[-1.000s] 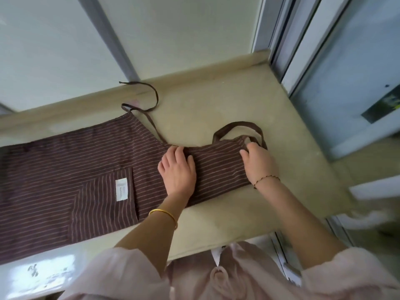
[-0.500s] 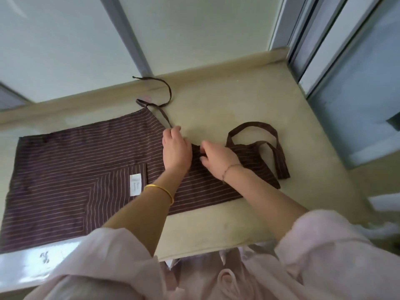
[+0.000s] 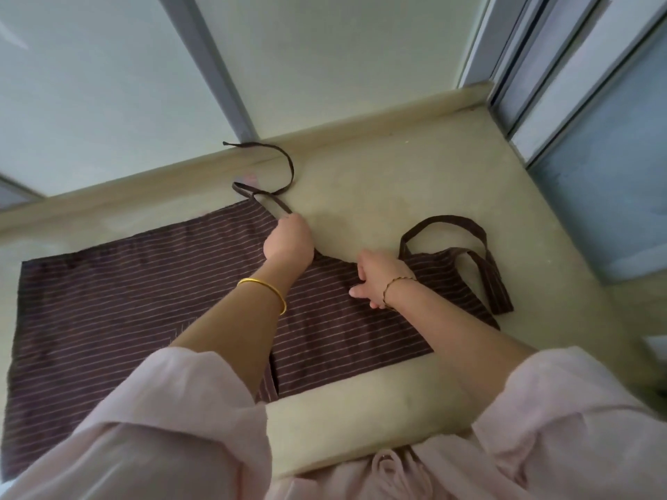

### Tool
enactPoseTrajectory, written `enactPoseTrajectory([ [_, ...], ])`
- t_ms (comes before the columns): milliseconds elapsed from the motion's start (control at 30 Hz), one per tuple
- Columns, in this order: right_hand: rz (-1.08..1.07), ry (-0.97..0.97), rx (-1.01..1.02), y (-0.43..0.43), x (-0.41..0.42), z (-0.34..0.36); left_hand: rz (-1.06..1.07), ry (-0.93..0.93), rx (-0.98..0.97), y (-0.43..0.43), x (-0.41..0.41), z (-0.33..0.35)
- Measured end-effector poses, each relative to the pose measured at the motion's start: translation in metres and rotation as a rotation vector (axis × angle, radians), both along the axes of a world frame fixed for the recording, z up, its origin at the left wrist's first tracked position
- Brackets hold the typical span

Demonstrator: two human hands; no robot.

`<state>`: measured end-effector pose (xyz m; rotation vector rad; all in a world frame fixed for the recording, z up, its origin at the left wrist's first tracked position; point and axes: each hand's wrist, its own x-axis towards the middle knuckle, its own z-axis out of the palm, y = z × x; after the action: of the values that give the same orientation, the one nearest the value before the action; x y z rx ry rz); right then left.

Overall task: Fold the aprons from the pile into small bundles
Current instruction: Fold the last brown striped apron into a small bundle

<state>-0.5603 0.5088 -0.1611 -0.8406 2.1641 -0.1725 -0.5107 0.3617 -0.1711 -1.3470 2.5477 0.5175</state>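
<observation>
Only one apron is in view, dark brown with thin pale stripes, spread flat on the beige tabletop. Its wide skirt fills the left side and its narrower bib reaches right. Two pale pink sleeves come in from the bottom edge, the left sleeve over the skirt's near corner and the right sleeve by the tabletop's near edge. One gold bangle circles the left wrist. The left hand lies at the apron's far edge, where the skirt narrows to the bib. Its fingers are curled and grasp the waist tie where it meets them. From there this single tie runs back toward the wall, doubles over itself once, and ends against the raised lip behind the tabletop. Just right of it, the right hand rests on the bib with its fingers loose and spread, clasping nothing. One thin beaded bracelet sits on that wrist. Farther right, one neck loop arches off the bib's end onto bare tabletop, and its near band trails across the bib's corner. Two hands, two wrist bands, one tie and one loop are all that show here.
</observation>
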Motion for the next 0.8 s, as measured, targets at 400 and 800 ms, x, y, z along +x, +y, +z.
enactPoseTrajectory([
  [400, 0.028, 0.078, -0.032, 0.004, 0.004, 0.002, 0.611, 1.063, 0.655, -0.089, -0.059, 0.074],
  [800, -0.507, 0.494, -0.239, 0.092, -0.024, 0.022, -0.455, 0.155, 0.49, 0.093, -0.063, 0.035],
])
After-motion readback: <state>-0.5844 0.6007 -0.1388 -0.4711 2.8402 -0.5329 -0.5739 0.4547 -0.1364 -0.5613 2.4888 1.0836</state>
